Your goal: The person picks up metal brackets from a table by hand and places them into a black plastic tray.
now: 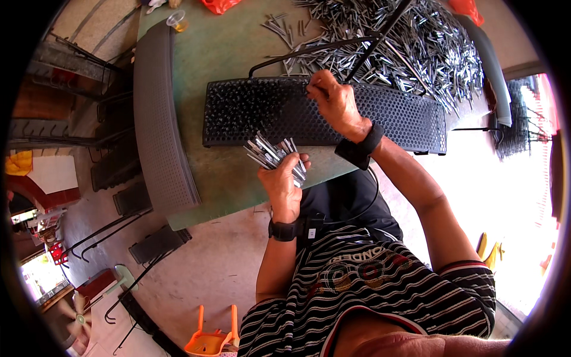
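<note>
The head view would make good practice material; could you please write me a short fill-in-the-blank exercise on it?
The bunch of rods is in the person's ____ hand.
The right hand is at a black panel covered with small ____.
The table is coloured ____.
The plastic chair is coloured ____.

Missing words: left; holes; green; orange.

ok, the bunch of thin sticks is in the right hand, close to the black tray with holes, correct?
Wrong hand: the head view shows the bunch of thin sticks in the left hand, close to the black tray with holes.
</note>
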A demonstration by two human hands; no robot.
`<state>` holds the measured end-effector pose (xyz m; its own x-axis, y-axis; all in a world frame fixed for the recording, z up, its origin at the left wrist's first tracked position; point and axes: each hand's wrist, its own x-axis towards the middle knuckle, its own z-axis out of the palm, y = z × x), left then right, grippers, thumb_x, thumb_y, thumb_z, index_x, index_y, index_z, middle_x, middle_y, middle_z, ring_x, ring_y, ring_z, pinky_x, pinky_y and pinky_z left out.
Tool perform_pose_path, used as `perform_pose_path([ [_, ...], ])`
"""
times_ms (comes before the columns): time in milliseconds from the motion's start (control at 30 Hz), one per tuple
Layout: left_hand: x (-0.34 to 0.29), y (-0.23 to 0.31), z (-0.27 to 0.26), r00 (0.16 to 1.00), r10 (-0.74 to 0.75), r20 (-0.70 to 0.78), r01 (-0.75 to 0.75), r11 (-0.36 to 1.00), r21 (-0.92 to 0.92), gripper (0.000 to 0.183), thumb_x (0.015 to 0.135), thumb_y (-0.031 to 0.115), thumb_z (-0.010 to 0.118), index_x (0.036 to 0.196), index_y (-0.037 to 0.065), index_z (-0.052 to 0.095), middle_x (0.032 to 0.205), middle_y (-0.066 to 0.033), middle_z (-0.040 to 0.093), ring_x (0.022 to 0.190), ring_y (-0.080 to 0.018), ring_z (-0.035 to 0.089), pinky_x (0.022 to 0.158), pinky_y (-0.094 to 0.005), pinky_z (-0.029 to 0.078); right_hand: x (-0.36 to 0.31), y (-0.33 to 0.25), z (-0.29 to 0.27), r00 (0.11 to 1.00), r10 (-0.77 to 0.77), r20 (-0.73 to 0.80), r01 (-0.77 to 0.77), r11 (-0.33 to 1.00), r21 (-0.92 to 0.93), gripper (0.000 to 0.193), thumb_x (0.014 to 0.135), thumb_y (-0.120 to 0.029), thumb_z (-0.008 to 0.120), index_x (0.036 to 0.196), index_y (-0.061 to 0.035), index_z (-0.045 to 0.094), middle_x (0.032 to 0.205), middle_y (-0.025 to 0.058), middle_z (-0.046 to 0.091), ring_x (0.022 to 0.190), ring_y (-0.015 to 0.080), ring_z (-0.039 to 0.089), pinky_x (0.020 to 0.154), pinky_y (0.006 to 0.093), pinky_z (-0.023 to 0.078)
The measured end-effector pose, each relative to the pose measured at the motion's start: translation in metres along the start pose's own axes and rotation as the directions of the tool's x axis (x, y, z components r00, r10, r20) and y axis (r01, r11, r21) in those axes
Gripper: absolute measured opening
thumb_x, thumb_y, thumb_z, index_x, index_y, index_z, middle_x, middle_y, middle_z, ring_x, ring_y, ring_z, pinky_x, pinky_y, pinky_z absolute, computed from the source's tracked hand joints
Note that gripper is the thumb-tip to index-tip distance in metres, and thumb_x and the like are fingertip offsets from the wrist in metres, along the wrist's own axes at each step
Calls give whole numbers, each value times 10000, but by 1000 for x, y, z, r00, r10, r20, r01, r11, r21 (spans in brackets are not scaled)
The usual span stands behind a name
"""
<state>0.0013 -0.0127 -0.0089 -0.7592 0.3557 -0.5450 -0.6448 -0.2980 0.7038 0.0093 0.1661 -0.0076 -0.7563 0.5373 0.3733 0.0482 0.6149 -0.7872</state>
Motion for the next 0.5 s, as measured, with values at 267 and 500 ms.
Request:
perform_pose_path([
  [267, -3, 1, 6, 998, -15, -59, 12, 999, -36, 165, 748, -93, 593, 900, -36, 570, 776, -108, 624, 600, -224, 645, 501, -317, 542, 22, -9, -9, 965, -171, 201, 232, 910, -344, 88, 792, -84, 604, 857, -32, 573, 739, 136, 602, 645, 344, 590, 543, 408, 456],
  [500, -3, 1, 7, 998, -2, -61, 1, 1000, -25, 155, 751, -74, 607, 898, -45, 566, 782, -117, 616, 640, -266, 652, 528, -359, 549, 17, -12, -12, 899, -263, 349, 396, 830, -393, 75, 794, -68, 590, 860, -35, 582, 744, 113, 598, 648, 330, 596, 544, 410, 466],
])
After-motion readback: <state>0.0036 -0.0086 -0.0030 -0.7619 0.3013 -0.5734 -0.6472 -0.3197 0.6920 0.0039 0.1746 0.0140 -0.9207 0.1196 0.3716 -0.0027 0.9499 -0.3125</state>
